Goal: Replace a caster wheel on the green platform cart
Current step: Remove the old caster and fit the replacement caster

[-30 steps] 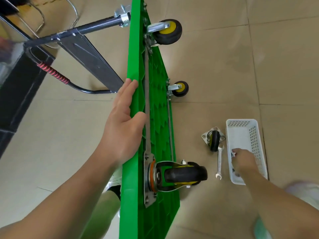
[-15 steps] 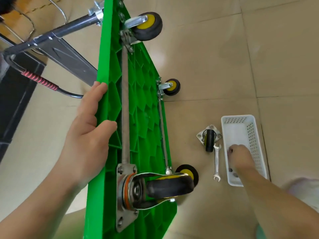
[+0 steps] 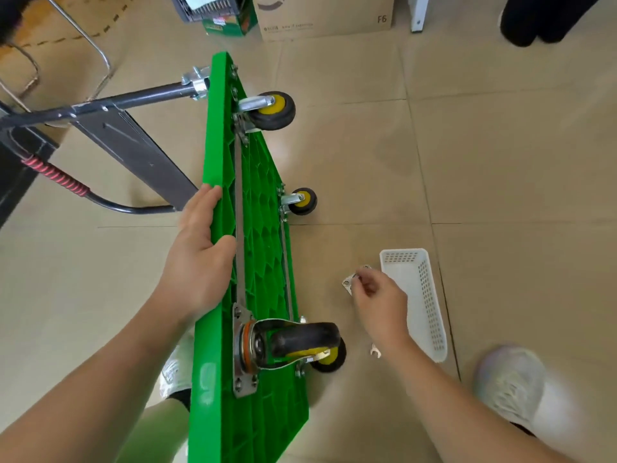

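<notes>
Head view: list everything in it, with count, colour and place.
cart: 1, green, on edge, centre
handle: 1, dark, left of cart
mounted casters: 4, black, yellow hubs, cart's underside
loose caster: 1, silver plate, floor, behind right hand
wrench: 1, silver, floor, behind right forearm
basket: 1, white, floor, right
box: 1, brown, top
shoes: 2, white, bottom
left hand: 1, grips cart's top edge
right hand: 1, fingers curled, over loose caster

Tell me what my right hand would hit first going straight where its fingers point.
Probably the loose caster's metal plate, just ahead of the right hand; depth is unclear.
</notes>
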The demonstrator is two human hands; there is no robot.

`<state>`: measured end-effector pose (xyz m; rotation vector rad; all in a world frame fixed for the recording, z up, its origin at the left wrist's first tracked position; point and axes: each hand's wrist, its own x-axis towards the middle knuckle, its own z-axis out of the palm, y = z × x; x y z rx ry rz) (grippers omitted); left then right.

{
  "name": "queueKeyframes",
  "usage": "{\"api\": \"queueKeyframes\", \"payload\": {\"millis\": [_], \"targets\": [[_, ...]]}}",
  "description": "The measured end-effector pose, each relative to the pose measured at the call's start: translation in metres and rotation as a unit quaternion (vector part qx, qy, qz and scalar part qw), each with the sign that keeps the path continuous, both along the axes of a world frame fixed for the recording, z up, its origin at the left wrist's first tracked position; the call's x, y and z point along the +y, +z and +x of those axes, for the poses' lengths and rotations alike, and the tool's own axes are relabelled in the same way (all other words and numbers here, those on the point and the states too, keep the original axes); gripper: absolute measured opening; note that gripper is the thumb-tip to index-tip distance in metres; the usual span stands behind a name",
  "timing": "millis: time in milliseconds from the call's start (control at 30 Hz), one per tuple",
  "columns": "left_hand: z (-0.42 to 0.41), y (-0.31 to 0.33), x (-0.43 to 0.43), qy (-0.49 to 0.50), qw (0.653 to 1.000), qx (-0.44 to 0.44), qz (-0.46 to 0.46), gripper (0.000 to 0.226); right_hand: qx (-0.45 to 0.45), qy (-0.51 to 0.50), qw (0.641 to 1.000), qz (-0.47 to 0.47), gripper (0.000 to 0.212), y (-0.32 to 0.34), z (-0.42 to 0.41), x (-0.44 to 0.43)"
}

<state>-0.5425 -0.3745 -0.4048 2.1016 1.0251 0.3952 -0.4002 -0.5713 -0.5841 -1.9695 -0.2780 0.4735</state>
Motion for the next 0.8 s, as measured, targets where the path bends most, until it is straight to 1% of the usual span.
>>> {"api": "queueKeyframes", "payload": {"millis": [100,167,233,333,467,700,800], "targets": [[0.001,0.004,-0.003,0.001,1.000,-0.006,-0.018,0.071,0.031,0.028,0.993,0.108,0.027,0.056,-0.024,0.007],[0.001,0.005,-0.004,-0.003,1.000,-0.022,-0.022,0.070,0.078,0.063,0.976,0.192,0.035,0.091,-0.039,0.010],[0.000,0.006,-0.003,-0.002,0.999,-0.032,-0.027,0.069,0.097,0.122,0.961,0.228,0.034,0.119,-0.052,0.013],[0.000,0.005,-0.002,-0.002,0.998,-0.043,-0.039,0.069,0.094,0.210,0.951,0.207,0.028,0.141,-0.063,0.016],[0.000,0.004,-0.001,-0.004,0.998,-0.054,-0.043,0.069,0.069,0.278,0.945,0.156,0.028,0.148,-0.073,0.022],[-0.002,0.007,-0.003,-0.006,0.997,-0.055,-0.049,0.070,0.070,0.274,0.947,0.154,0.033,0.145,-0.078,0.030],[-0.002,0.007,-0.003,-0.006,0.997,-0.059,-0.055,0.070,0.059,0.277,0.947,0.149,0.030,0.143,-0.080,0.034]]}}
